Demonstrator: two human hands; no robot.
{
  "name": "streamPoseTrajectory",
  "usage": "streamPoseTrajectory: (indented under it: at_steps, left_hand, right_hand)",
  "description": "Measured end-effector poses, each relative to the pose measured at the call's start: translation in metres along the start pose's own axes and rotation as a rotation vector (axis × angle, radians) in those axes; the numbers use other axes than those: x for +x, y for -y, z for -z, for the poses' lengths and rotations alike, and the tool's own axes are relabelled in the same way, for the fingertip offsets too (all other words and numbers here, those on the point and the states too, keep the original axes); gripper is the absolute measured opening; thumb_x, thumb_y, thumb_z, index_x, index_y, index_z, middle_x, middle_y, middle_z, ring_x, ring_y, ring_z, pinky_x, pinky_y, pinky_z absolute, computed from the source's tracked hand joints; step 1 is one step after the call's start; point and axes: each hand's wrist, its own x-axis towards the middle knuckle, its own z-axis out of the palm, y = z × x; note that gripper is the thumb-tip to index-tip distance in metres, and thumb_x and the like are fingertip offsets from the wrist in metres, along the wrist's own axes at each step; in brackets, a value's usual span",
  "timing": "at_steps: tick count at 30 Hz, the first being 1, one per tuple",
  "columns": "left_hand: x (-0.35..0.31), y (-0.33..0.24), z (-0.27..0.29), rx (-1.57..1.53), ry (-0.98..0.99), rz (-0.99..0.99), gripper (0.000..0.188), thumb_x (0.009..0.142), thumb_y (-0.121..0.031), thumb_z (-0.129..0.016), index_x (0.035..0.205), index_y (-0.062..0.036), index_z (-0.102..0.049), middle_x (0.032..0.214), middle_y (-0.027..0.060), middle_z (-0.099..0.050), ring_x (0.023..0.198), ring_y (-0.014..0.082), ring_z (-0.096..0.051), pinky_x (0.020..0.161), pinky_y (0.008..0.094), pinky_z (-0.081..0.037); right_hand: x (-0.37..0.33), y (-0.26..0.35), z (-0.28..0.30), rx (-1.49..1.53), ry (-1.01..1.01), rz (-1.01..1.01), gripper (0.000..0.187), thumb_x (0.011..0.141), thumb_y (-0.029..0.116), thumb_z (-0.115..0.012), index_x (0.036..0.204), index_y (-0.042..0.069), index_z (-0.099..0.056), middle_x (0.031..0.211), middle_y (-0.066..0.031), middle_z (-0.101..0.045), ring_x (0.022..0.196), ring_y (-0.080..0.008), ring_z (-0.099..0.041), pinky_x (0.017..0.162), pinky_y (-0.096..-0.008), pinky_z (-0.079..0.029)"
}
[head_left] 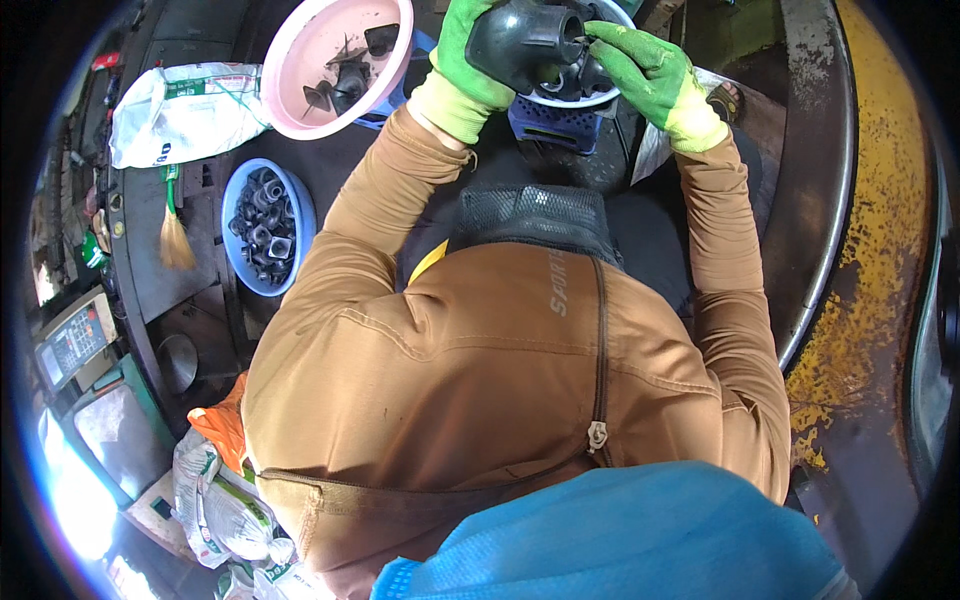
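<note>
My left hand (463, 75), in a green glove with a yellow cuff, grips a black hollow tubular part (522, 45) with a round opening facing right. The gloved fingers of my right hand (655, 80) are pinched together at the rim of that opening. Something small may sit between these fingertips, but I cannot make it out. Below the part, a white-rimmed basin (572, 103) holds more black parts, mostly covered by my hands. It rests on a blue perforated stool (562, 130).
To the left, a pink basin (283, 75) contains black scraps. A blue basin (308, 205) full of small black parts stands nearer. A white sack (180, 115), a straw brush (177, 240) and a control panel (75, 340) lie farther left. A rusty yellow machine (850, 300) borders the right.
</note>
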Motion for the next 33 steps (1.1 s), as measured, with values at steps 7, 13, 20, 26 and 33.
streamPoseTrajectory:
  at_steps: [7,13,20,26,33]
  left_hand:
    - [0.010,0.003,-0.002,0.107,-0.039,-0.278,0.054,0.092,-0.039,-0.059,0.130,-0.0019,-0.052,0.119,0.0143,-0.062,0.107,0.0261,-0.062,0.096,0.0394,-0.048]
    - [0.011,0.008,-0.016,0.400,0.016,-0.536,0.064,0.087,-0.039,-0.065,0.136,-0.0046,-0.043,0.123,0.0104,-0.055,0.104,0.0237,-0.061,0.093,0.0364,-0.049]
    - [0.015,0.000,-0.017,0.840,0.079,-0.722,0.088,0.070,-0.051,-0.076,0.136,-0.0037,-0.042,0.116,0.0104,-0.051,0.093,0.0185,-0.056,0.083,0.0304,-0.049]
    - [0.028,-0.028,-0.007,1.533,0.417,-1.161,0.084,0.068,-0.053,-0.078,0.134,-0.0091,-0.048,0.139,0.0215,-0.036,0.097,0.0218,-0.050,0.082,0.0349,-0.044]
    - [0.028,-0.049,-0.006,1.757,0.687,-1.229,0.067,0.063,-0.041,-0.083,0.118,-0.0101,-0.060,0.137,0.0240,-0.038,0.096,0.0279,-0.049,0.078,0.0383,-0.045]
  right_hand:
    - [-0.006,0.015,-0.010,0.300,-0.089,-0.210,0.024,0.092,0.009,-0.061,0.114,-0.002,-0.064,0.093,-0.0083,-0.069,0.083,-0.0170,-0.065,0.076,-0.0284,-0.053]
    - [-0.005,0.026,-0.023,0.556,-0.149,-0.307,0.032,0.094,0.022,-0.060,0.118,0.000,-0.063,0.094,-0.0044,-0.067,0.084,-0.0105,-0.060,0.074,-0.0251,-0.049]
    - [-0.013,0.037,-0.022,0.674,-0.098,-0.360,0.036,0.097,0.024,-0.056,0.125,0.001,-0.058,0.083,-0.0009,-0.062,0.067,-0.0057,-0.053,0.057,-0.0190,-0.041]
    - [-0.014,0.048,-0.011,1.086,0.022,-0.680,0.028,0.096,0.024,-0.055,0.115,0.003,-0.062,0.078,0.0018,-0.059,0.059,-0.0051,-0.048,0.051,-0.0191,-0.037]
    - [-0.016,0.066,-0.002,1.548,0.111,-0.799,0.030,0.102,0.031,-0.045,0.101,0.005,-0.059,0.060,0.0079,-0.036,0.045,-0.0023,-0.027,0.041,-0.0190,-0.022]
